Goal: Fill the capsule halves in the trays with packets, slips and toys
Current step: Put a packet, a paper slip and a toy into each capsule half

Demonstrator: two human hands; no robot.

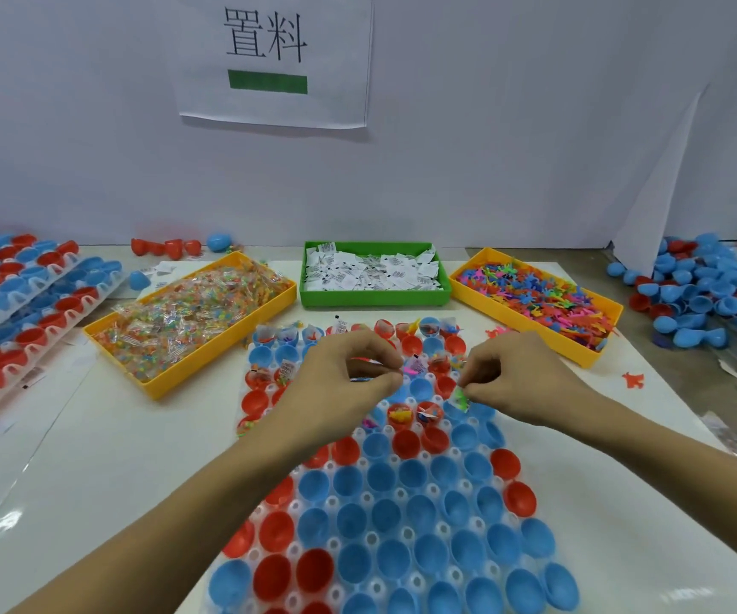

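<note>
A clear tray (406,487) of red and blue capsule halves lies in front of me; its far rows hold packets, slips and toys, while the near rows are bare. My left hand (349,378) hovers over the middle rows, fingers pinched on small items, among them a slip and a packet. My right hand (508,381) is beside it, pinching a green toy (460,397) just above a blue half. Behind stand a yellow bin of packets (189,325), a green bin of white slips (373,277) and a yellow bin of coloured toys (535,299).
Stacked trays of capsule halves (16,299) lie at the left. A heap of loose blue and red halves (703,290) sits at the right. A few loose halves (171,248) rest by the back wall, and a stray red toy (632,380) lies on the table.
</note>
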